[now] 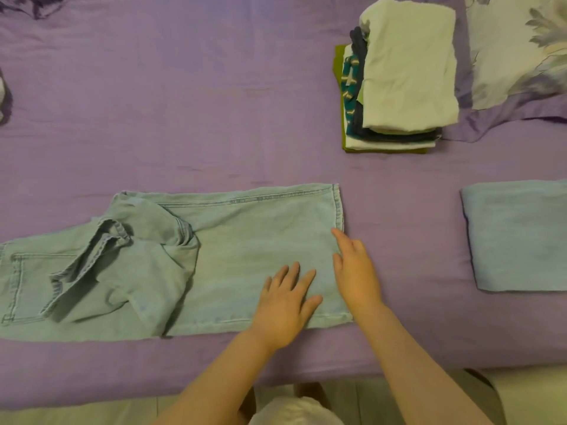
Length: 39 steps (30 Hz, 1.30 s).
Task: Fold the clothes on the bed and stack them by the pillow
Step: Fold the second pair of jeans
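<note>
A pair of light blue jeans (pixel 233 246) lies across the near part of the purple bed, partly folded, with its hem bunched at the left. My left hand (pixel 283 305) rests flat on the jeans near their right end, fingers spread. My right hand (pixel 356 271) lies open along the jeans' right folded edge, fingers pointing away from me. A stack of folded clothes (pixel 405 75), a white piece on top, sits at the back right beside the floral pillow (pixel 518 47).
A folded light blue piece (pixel 518 234) lies at the right edge of the bed. The purple sheet (pixel 184 102) stretches wide behind the jeans. A dark bundle (pixel 4 96) shows at the far left edge. The bed's near edge runs under my forearms.
</note>
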Available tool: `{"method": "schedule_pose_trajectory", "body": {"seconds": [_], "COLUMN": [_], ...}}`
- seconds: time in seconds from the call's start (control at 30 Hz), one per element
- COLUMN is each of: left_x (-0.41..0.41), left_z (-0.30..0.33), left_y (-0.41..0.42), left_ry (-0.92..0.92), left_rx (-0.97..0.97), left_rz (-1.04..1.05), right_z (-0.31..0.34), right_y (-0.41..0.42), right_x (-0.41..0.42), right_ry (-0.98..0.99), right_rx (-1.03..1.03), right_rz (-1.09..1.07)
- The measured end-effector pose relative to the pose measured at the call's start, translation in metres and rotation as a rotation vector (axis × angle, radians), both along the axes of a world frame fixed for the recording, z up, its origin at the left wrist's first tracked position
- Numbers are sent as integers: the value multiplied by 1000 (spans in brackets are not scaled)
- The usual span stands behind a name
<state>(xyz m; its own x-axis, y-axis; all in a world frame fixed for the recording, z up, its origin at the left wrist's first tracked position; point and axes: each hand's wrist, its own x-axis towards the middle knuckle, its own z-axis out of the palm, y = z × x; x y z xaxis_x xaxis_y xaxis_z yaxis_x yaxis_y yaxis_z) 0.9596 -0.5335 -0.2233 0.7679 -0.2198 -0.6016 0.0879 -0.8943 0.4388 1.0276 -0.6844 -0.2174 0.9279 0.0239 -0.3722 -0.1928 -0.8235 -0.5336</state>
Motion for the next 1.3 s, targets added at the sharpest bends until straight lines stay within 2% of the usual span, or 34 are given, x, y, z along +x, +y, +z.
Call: {"method": "schedule_pose_trajectory", "body": {"seconds": [0.1,0.23,0.33,0.47,0.63,0.8,0.97,1.1,1.23,1.3], "left_x": [0,-7,-11,-15,-19,-16,-8,7,20,26], "left_z": [0,-8,-13,-14,-15,-13,-6,2,9,12], "left_y": [-2,7,24,48,66,90,122,149,182,204], "left_ry": [12,128,194,219,218,219,273,184,11,-52], "left_rx": [24,128,181,224,274,272,224,154,122,122], "left_rz": [-31,-62,-26,-19,0,-165,-325,-412,-296,-228], "right_z": [-4,-17,-20,-14,-15,-29,-37,-29,-30,-34], "right_y": [-6,-10,-10,7,64,123,118,125,162,183], "right_x": [-7,-20,-22,-12,12,29,72,91,50,34], "right_ry": [96,184,178,-2,111,186,309,422,215,184], "right_rx": [-141,-315,-417,-437,-406,-461,-646,-745,-616,-543], "right_rz": [65,181,198,274,604,794,818,795,855,912]}}
